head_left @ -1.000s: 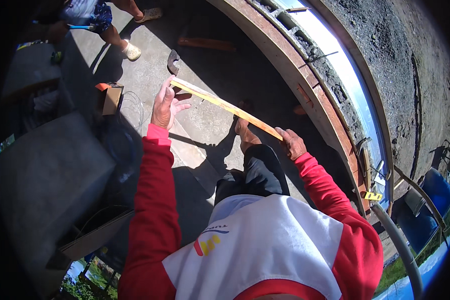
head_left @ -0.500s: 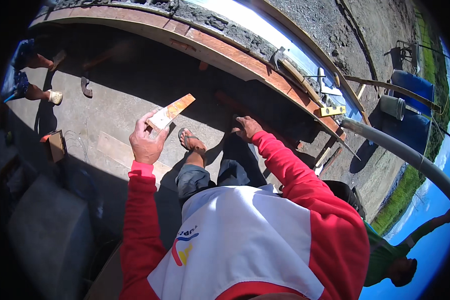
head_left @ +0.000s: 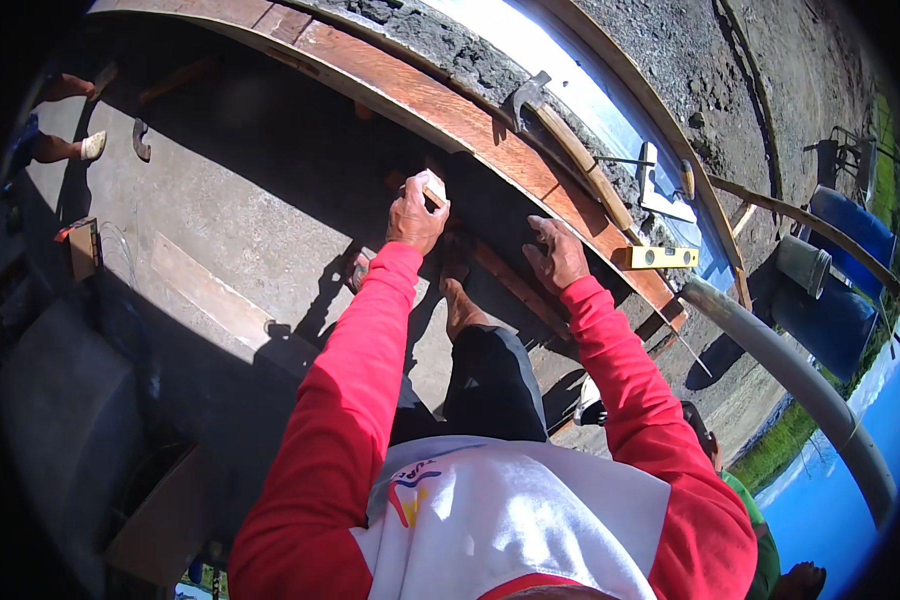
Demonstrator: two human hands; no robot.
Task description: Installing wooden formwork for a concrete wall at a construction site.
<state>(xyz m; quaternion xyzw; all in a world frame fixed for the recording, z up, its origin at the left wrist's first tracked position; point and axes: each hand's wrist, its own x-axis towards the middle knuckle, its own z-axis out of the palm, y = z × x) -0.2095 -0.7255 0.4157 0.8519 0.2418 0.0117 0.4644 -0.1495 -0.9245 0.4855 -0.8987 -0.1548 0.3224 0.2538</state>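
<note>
My left hand [head_left: 415, 219] is closed round a short wooden block [head_left: 434, 188], its pale end showing above the fingers. It is in front of the shaded side of a long reddish-brown board [head_left: 410, 85] that edges the raised concrete. My right hand [head_left: 559, 256] is close to the board's side, farther right, with its fingers apart and nothing seen in them. A claw hammer [head_left: 582, 155] with a wooden handle lies along the board's top. Near its handle end sit a yellow spirit level [head_left: 660, 257] and a white try square [head_left: 660, 192].
A grey pipe [head_left: 790, 365] slants across the right side, by blue drums [head_left: 825, 315] and a grey bucket [head_left: 803, 264]. A flat plank [head_left: 210, 285] lies on the concrete floor at left. Another person's legs [head_left: 60, 148] are at far left; a person in green [head_left: 760, 530] is lower right.
My left hand has carried the wooden block right and forward, to the board. The right hand has moved right, toward the board, and its fingers have spread. My body has come nearer the board.
</note>
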